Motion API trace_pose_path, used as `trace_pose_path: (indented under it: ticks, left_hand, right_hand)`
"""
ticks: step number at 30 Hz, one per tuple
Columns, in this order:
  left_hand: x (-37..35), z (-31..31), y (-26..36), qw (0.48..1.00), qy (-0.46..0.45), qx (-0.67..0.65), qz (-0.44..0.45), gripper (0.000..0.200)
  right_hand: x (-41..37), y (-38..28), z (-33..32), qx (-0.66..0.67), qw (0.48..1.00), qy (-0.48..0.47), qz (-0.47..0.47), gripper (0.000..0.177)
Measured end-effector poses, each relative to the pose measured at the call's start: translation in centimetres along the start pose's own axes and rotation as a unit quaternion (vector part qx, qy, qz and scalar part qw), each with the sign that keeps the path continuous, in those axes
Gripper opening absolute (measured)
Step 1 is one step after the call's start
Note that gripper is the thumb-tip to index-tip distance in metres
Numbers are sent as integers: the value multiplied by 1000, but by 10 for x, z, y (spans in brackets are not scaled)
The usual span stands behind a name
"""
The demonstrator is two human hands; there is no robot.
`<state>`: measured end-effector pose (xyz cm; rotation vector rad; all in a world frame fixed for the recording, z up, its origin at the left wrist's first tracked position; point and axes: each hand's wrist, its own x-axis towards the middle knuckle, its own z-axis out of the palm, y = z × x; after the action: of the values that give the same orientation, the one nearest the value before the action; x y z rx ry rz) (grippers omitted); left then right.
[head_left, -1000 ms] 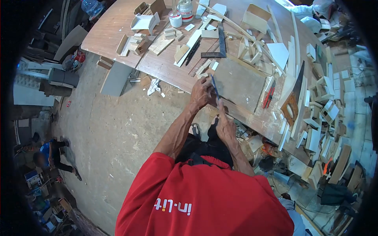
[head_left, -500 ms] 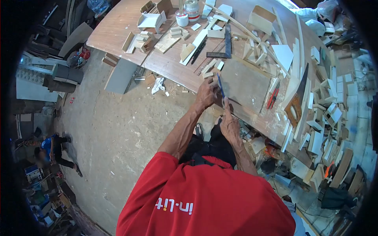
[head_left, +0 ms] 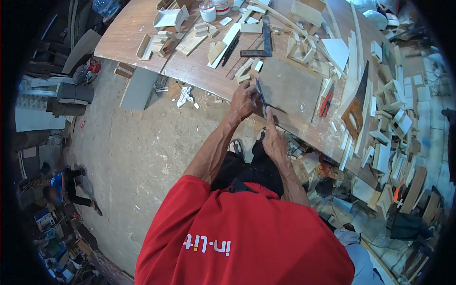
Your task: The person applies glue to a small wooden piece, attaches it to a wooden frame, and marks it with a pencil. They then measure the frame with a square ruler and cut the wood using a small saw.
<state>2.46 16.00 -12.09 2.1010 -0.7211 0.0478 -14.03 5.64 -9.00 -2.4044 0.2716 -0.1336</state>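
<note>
Over the front edge of the table, my right hand (head_left: 274, 138) is closed on a slim blue-grey tool (head_left: 261, 92), its index finger stretched along it. The tool is long, narrow and blade-like; its exact kind is too small to tell. Just left of it, my left hand (head_left: 244, 100) has its fingers curled together. Whatever they pinch is hidden from this angle. Small wooden blocks (head_left: 244, 78) lie past my left fingertips. A flat grey-brown board (head_left: 293, 88) rests on the table just right of the tool.
The table (head_left: 199, 90) also bears a dark try square (head_left: 267, 40), red-handled pliers (head_left: 326, 103), a handsaw (head_left: 353, 118) and a white glue pot (head_left: 207, 13). Offcuts are piled at the right (head_left: 382, 166). Another person (head_left: 71, 187) is low at the far left.
The whole view has shifted slightly, so the table appears a little higher and further left. My hands keep nearly the same pose around the blue-grey tool.
</note>
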Motion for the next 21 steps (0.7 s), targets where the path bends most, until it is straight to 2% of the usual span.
trace_pose_path:
  ticks: [2, 5, 8, 12, 15, 17, 21]
  left_hand:
    - [1, -2, 1, 1000, 5, 6, -13, 9]
    - [1, 0, -2, 1000, 11, -18, -17, 10]
    - [2, -1, -1, 1000, 8, -13, -5, 10]
    - [2, 0, -2, 1000, 5, -9, -2, 9]
    - [3, 0, -3, 1000, 7, -19, -20, 9]
    - [3, 0, -3, 1000, 8, -16, -9, 9]
    - [7, -2, -3, 1000, 7, 14, 5, 9]
  right_hand:
    - [1, -4, 1, 0, 998, -40, 56, 63]
    - [-24, 10, 2, 54, 996, -34, 57, 66]
    - [1, 4, 8, 8, 999, -7, 33, 68]
    - [-16, 2, 2, 18, 999, -18, 38, 68]
    - [-17, 4, 2, 24, 994, -43, 94, 67]
    - [-11, 6, 7, 18, 999, -8, 33, 68]
    - [-14, 5, 0, 33, 999, 0, 8, 69]
